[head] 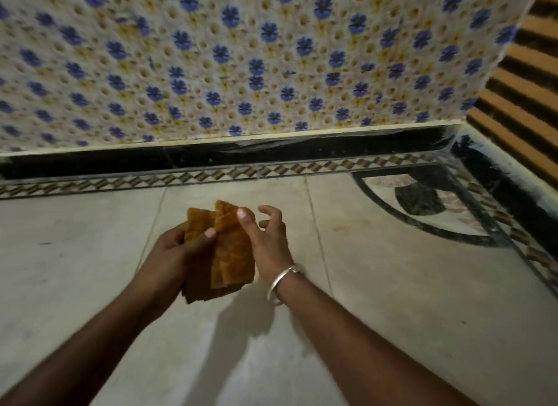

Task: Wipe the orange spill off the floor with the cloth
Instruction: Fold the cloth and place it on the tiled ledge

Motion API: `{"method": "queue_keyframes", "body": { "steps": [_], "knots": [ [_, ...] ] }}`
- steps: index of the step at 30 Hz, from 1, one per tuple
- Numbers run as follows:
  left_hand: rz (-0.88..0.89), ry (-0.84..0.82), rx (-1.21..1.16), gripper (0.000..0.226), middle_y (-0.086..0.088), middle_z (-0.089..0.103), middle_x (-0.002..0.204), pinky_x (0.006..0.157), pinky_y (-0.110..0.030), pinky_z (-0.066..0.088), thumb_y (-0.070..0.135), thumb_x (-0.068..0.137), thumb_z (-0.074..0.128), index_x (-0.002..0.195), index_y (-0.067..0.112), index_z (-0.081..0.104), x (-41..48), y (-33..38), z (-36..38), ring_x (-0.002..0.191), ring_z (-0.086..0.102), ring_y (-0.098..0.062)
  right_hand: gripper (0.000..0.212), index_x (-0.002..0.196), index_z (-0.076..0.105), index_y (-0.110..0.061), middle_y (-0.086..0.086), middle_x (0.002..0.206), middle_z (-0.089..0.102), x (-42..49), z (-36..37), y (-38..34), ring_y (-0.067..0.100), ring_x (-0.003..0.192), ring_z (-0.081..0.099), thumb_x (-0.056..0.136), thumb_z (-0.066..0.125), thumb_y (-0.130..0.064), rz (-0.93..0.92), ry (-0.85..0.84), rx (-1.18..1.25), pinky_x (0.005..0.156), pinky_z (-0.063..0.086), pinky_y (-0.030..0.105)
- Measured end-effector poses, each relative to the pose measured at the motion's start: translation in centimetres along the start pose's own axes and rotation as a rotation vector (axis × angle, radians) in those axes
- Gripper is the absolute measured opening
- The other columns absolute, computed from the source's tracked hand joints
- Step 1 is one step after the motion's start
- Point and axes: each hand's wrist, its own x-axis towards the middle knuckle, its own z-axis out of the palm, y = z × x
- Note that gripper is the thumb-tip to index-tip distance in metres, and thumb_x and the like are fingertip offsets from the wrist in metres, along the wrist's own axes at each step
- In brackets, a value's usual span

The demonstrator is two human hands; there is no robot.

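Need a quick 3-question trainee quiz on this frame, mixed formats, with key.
1. True or false: the left hand is empty.
2. Which wrist wears the silver bangle? A) left B) right C) both
3. Fill in: the orange cloth is held up above the ____.

Key:
1. False. The left hand holds the cloth.
2. B
3. floor
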Motion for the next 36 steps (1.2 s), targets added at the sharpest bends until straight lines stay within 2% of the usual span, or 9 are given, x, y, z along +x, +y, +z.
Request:
{"method": "queue_keyframes", "body": {
  "steps": [3, 8, 12, 15, 20, 24, 31, 33, 36],
  "knots": [
    [0.071, -0.015, 0.126, 0.036, -0.001, 0.079, 0.103, 0.056, -0.03, 0.06, 0.051, 0.094, 0.058, 0.12, 0.032, 0.074, 0.0, 1.3, 0.0, 0.084, 0.078, -0.02, 0.056, 0.126, 0.045, -0.043, -0.015, 0.118, 0.056, -0.5, 0.5, -1.1, 0.002, 0.101, 0.055, 0.084, 0.048, -0.081, 0.018, -0.112, 0.09, 0.075, 0.043, 0.024],
    [0.178, 0.021, 0.231, 0.03, 0.006, 0.074, 0.116, 0.089, -0.058, 0.061, 0.05, 0.096, 0.055, 0.121, 0.043, 0.069, 1.0, 4.8, -0.7, 0.109, 0.071, -0.024, 0.036, 0.111, 0.055, -0.041, -0.019, 0.109, 0.06, 0.1, -1.0, -2.2, 0.009, 0.104, 0.058, 0.091, 0.052, -0.07, -0.042, -0.03, 0.035, 0.074, 0.043, 0.025],
    [0.283, -0.149, 0.415, 0.026, 0.018, 0.073, 0.108, 0.086, -0.049, 0.061, 0.053, 0.089, 0.053, 0.109, 0.057, 0.07, 2.2, 8.4, -1.9, 0.106, 0.072, -0.013, 0.055, 0.13, 0.055, -0.043, -0.013, 0.13, 0.059, 0.3, -3.3, -3.7, 0.009, 0.121, 0.055, 0.081, 0.079, -0.051, -0.177, -0.164, -0.099, 0.095, 0.05, 0.031],
    [0.351, -0.333, 0.653, 0.029, 0.027, 0.069, 0.108, 0.081, -0.033, 0.059, 0.056, 0.086, 0.051, 0.111, 0.058, 0.065, 2.8, 10.9, -2.0, 0.104, 0.068, 0.002, 0.077, 0.136, 0.048, -0.049, -0.013, 0.142, 0.055, 0.7, -4.3, -5.5, 0.0, 0.124, 0.048, 0.071, 0.089, -0.043, -0.22, -0.325, -0.217, 0.09, 0.044, 0.021],
    [0.401, -0.433, 0.855, 0.034, 0.026, 0.07, 0.107, 0.084, -0.033, 0.06, 0.058, 0.08, 0.053, 0.109, 0.051, 0.07, 3.5, 13.0, -1.2, 0.103, 0.067, 0.003, 0.037, 0.112, 0.068, -0.046, -0.022, 0.115, 0.071, 1.4, -4.0, -7.9, -0.006, 0.105, 0.063, 0.079, 0.084, -0.039, -0.282, -0.433, -0.288, 0.086, 0.046, 0.019],
    [0.374, -0.408, 0.713, 0.035, 0.016, 0.076, 0.104, 0.076, -0.034, 0.063, 0.051, 0.081, 0.062, 0.11, 0.037, 0.075, 4.3, 12.7, -1.9, 0.1, 0.073, -0.008, 0.031, 0.11, 0.066, -0.042, -0.021, 0.107, 0.075, 1.2, -3.8, -8.1, -0.003, 0.098, 0.07, 0.083, 0.081, -0.036, -0.22, -0.492, -0.24, 0.07, 0.056, 0.012],
    [0.288, -0.369, 0.525, 0.028, 0.001, 0.077, 0.103, 0.063, -0.032, 0.063, 0.049, 0.09, 0.069, 0.108, 0.03, 0.077, 5.9, 11.4, -3.8, 0.093, 0.077, -0.021, 0.038, 0.115, 0.068, -0.031, -0.009, 0.108, 0.077, 0.9, -3.5, -7.0, 0.01, 0.097, 0.075, 0.084, 0.075, -0.051, -0.026, -0.54, -0.264, 0.083, 0.058, 0.029],
    [0.192, -0.3, 0.404, 0.043, 0.001, 0.078, 0.101, 0.066, -0.031, 0.061, 0.062, 0.092, 0.063, 0.113, 0.027, 0.075, 6.5, 9.6, -4.2, 0.09, 0.077, -0.023, 0.034, 0.115, 0.068, -0.029, -0.008, 0.108, 0.077, 0.7, -3.4, -6.9, 0.011, 0.098, 0.074, 0.087, 0.075, -0.046, 0.003, -0.518, -0.162, 0.084, 0.057, 0.03],
    [-0.163, -0.305, 0.004, 0.082, -0.005, 0.079, 0.114, 0.089, -0.047, 0.057, 0.088, 0.086, 0.043, 0.125, 0.021, 0.07, 6.8, 4.6, -4.6, 0.106, 0.076, -0.025, 0.032, 0.117, 0.069, -0.016, 0.003, 0.109, 0.077, 0.4, -3.5, -7.0, 0.019, 0.101, 0.074, 0.089, 0.074, -0.033, 0.07, -0.464, 0.131, 0.083, 0.061, 0.033]
  ]
}}
